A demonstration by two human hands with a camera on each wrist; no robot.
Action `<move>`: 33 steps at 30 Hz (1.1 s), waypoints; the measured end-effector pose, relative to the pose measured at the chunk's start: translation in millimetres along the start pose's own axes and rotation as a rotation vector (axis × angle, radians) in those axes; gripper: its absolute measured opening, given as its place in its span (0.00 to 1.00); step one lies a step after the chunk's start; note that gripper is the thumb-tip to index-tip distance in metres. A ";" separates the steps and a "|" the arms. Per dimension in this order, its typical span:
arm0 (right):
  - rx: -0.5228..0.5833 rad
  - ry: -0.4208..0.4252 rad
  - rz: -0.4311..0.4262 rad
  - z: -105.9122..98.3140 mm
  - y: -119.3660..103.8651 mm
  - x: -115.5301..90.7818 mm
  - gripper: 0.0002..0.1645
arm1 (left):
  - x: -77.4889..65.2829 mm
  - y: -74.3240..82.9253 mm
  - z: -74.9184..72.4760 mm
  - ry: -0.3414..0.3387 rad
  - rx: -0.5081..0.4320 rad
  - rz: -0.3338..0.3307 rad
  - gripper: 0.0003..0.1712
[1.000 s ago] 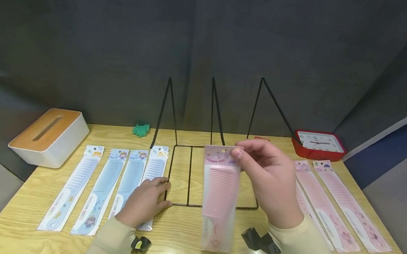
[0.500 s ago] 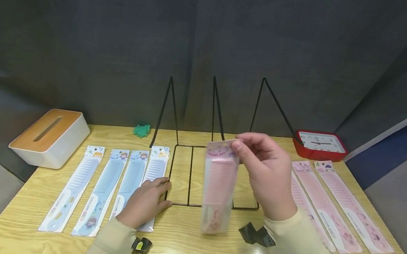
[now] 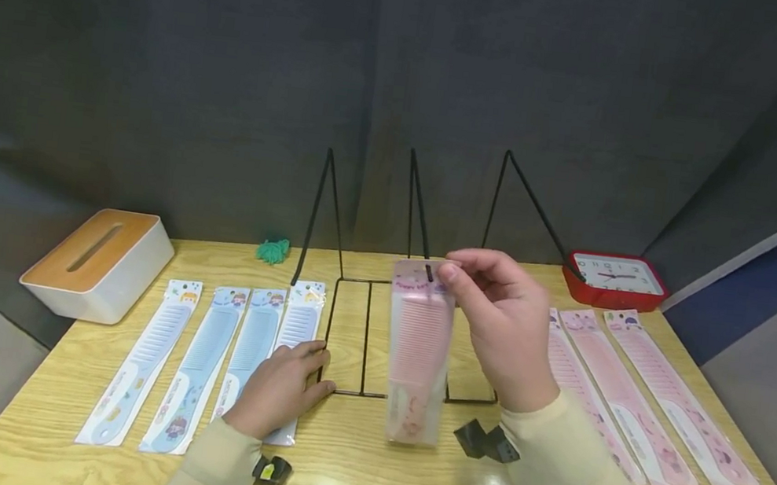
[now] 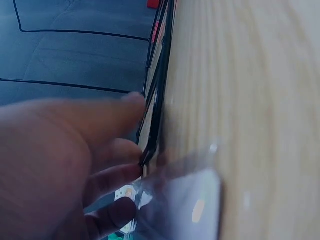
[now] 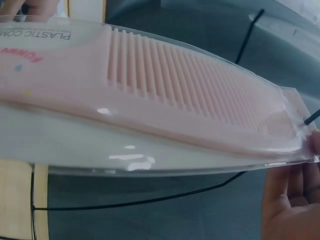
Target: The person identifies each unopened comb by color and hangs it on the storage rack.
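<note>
My right hand (image 3: 497, 321) pinches the top edge of a pink comb in a clear packet (image 3: 418, 348), which hangs upright in front of me. The tip of the middle prong of the black wire rack (image 3: 366, 351) pokes out at the packet's hang hole; in the right wrist view the wire (image 5: 312, 117) passes through the packet's top. My left hand (image 3: 283, 389) rests at the rack's front left base corner, over the lower part of a packaged blue comb (image 3: 297, 328). In the left wrist view, its fingertips touch the base wire (image 4: 159, 95).
More packaged blue combs (image 3: 202, 357) lie on the left, and packaged pink combs (image 3: 678, 399) on the right. A white tissue box with a wooden lid (image 3: 98, 263), a green bundle (image 3: 273, 251) and a red clock (image 3: 615, 280) stand at the back.
My right hand has lifted the pink comb and pushed it back toward the rack; the middle prong's tip now shows through the packet's top. The left hand has stayed in place.
</note>
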State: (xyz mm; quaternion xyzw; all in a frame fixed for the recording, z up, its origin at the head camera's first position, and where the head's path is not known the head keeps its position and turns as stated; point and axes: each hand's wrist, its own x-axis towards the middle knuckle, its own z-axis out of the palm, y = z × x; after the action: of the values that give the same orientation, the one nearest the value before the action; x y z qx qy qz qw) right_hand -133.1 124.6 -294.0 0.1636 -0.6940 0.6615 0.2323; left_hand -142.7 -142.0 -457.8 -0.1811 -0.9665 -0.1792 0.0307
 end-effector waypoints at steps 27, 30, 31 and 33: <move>-0.491 -0.227 0.220 -31.4 91.8 110.4 0.28 | 5.1 2.5 3.9 -0.007 0.002 -0.053 0.28; -0.545 -0.283 0.255 -52.9 107.0 104.4 0.24 | 5.2 2.6 2.3 -0.008 -0.001 -0.061 0.29; -0.563 -0.294 0.254 -60.3 112.5 102.8 0.24 | 5.3 2.5 1.9 -0.008 0.000 -0.063 0.29; -0.575 -0.313 0.276 -75.2 122.1 99.8 0.23 | 5.4 2.4 1.2 -0.009 0.004 -0.067 0.30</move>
State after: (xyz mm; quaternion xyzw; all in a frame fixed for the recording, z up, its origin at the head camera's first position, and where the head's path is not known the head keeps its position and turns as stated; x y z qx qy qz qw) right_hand -274.1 216.1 -341.8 0.0957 -0.8945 0.4313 0.0678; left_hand -146.9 -137.7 -457.5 -0.1495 -0.9725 -0.1773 0.0205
